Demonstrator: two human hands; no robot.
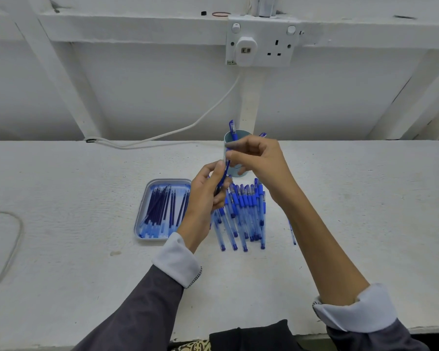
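Above pen pile [241,214], left fingers [217,171] curl round blue pen [223,177]; right fingers [236,155] pinch it higher up.

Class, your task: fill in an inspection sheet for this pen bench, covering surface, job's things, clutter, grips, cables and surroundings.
Surface: white bench, rough and speckled.
Job's things: blue pen held between both hands; pile of pens on the bench; tray of refills left of the pile; cup behind the hands.
Clutter: one stray pen right of the pile.
Grips: left hand grips the blue pen low; right hand pinches it higher.
Cables: white cable from the plug down to the bench; second cable at the left edge.
Surroundings: white wall, double socket, rubber band on the ledge.
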